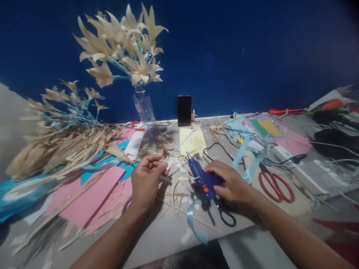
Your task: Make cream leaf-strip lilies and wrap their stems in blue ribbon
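Observation:
My right hand is wrapped around the handle of a blue hot glue gun, its nozzle pointing up and to the left. A thin light-blue stem is pinched between the thumb and fingers of my left hand. The stem slants up to the right over a pale yellow sheet, with a small pale tuft near its far end. Under the glue gun lie black-handled scissors, partly hidden. A loop of light-blue ribbon curls below them.
Pale husk flowers stand in a clear bottle at the back. A phone leans on the blue wall. Dried husks and pink paper lie left. Red-handled scissors and a white power strip lie right.

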Action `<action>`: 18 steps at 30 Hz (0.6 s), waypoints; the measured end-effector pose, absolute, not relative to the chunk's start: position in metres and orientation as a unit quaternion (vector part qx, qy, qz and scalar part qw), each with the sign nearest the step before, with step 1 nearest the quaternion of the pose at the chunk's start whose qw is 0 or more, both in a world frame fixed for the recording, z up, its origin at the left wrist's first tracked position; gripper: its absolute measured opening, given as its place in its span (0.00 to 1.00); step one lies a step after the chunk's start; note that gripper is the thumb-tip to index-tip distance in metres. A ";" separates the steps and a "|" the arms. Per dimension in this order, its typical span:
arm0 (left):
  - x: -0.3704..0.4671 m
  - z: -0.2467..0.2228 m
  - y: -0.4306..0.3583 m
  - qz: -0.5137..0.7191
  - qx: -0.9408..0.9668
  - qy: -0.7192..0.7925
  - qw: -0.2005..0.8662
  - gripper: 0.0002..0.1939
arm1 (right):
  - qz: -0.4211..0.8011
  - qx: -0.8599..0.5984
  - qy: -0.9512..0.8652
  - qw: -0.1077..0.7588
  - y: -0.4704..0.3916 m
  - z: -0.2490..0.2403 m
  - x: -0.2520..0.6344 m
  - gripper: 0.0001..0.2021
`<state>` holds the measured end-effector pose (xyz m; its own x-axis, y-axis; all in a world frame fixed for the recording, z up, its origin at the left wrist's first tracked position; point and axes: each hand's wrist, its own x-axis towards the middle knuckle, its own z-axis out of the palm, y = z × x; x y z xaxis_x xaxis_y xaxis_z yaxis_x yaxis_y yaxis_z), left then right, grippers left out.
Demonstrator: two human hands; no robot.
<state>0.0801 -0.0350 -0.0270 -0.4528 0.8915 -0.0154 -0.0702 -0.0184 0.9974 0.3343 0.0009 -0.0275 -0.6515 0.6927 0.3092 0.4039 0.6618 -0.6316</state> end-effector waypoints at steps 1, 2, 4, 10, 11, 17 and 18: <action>0.080 -0.023 -0.035 0.635 0.338 0.571 0.396 0.15 | 0.252 -0.345 -0.867 0.258 0.002 -0.028 0.331 0.17; 0.082 -0.018 -0.037 0.645 0.334 0.559 0.399 0.15 | 0.248 -0.380 -0.858 0.242 0.003 -0.028 0.327 0.16; 0.088 -0.008 -0.045 0.650 0.356 0.544 0.393 0.14 | 0.270 -0.446 -0.822 0.230 0.005 -0.027 0.318 0.13; 0.129 0.005 -0.074 0.651 0.548 0.506 0.140 0.09 | 0.360 -0.491 -0.734 0.301 0.007 -0.029 0.297 0.10; 0.135 0.004 -0.075 0.659 0.581 0.468 0.094 0.11 | 0.352 -0.484 -0.736 0.317 0.006 -0.032 0.293 0.10; 0.146 -0.003 -0.072 0.612 0.716 0.334 -0.034 0.10 | 0.302 -0.396 -0.773 0.392 -0.011 -0.056 0.281 0.11; 0.146 -0.004 -0.071 0.598 0.733 0.320 -0.051 0.09 | 0.295 -0.390 -0.780 0.390 -0.013 -0.060 0.280 0.10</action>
